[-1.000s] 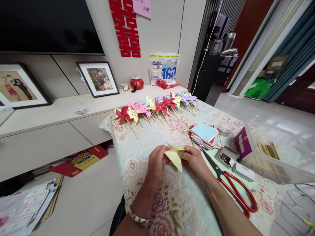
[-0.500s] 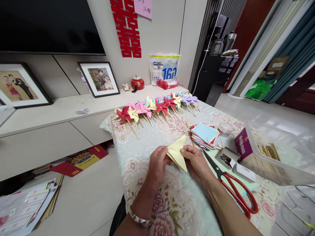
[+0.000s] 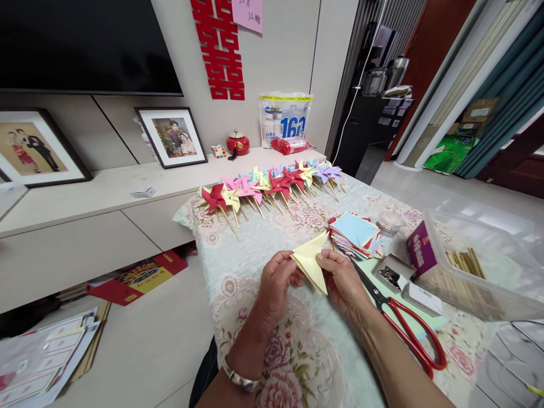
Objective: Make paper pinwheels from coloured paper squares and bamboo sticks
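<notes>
A pale yellow sheet of paper [image 3: 313,262], part-folded into a pinwheel shape with pointed corners, is held above the floral tablecloth. My right hand [image 3: 342,277] pinches it at the middle of its right side, thumb on top. On the paper's left edge are the curled fingers of my left hand [image 3: 275,286]; some of its fingertips are tucked behind the sheet. Close to my right hand lie the red-handled scissors [image 3: 410,328], blades pointing toward the stack of coloured paper squares [image 3: 352,229].
Several finished paper pinwheels [image 3: 278,184] on sticks line the table's far side. At right stand a small box of metal fasteners [image 3: 393,272], a roll of clear tape [image 3: 390,222] and a clear plastic bin [image 3: 476,283] with sticks. A cabinet [image 3: 106,201] runs behind the table.
The yellow paper and my right hand have shifted slightly to the right. The left hand's fingers have loosened somewhat and now sit at the paper's left edge.
</notes>
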`<state>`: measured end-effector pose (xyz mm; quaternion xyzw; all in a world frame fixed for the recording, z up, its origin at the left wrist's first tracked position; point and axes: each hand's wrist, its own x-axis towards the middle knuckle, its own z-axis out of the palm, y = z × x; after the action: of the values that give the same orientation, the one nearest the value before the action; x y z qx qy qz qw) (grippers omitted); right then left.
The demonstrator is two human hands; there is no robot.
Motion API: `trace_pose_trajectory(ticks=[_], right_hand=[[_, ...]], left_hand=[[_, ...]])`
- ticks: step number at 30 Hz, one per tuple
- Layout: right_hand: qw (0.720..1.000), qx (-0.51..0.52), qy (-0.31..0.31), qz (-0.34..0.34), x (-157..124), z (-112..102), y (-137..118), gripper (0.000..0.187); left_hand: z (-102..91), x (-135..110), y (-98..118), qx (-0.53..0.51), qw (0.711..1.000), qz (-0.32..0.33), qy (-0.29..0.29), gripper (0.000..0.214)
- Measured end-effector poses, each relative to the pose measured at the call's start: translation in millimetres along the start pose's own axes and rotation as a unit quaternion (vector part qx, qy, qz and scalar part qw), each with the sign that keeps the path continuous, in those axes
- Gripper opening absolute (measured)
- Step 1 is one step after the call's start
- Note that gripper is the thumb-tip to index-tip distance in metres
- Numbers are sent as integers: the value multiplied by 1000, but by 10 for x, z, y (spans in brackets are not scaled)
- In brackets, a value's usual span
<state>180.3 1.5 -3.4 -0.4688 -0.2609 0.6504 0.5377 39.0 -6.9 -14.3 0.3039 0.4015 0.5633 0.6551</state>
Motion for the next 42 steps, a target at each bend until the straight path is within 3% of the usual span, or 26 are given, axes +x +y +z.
trace_pose_trajectory(ticks=[10,17,25,29,33,38,42], right_hand=[[1000,5,-29,1,-7,26,79,30],[997,-51,-43,-43,-7,50,134,25],[997,-49,-37,-46,15,40,128,37],[997,-42,-35,-59,3,11,50,40],[995,-58,-28,-77,-15,-18,-9,51],[992,-91,-18,-90,-8,-38,-8,38],[994,-88,-26,-66,-17,-22,-7,30]], left_hand=[[4,-3,-52,43,998,23,-33,25],[-8,22,-111,14,999,24,-37,41],[-14,-2,-109,19,999,45,17,44],[-42,15,-98,83,989,80,93,42],[-73,40,-97,134,980,86,123,39],[-56,20,-56,152,981,65,99,35],[-17,-21,-26,73,995,43,57,38]])
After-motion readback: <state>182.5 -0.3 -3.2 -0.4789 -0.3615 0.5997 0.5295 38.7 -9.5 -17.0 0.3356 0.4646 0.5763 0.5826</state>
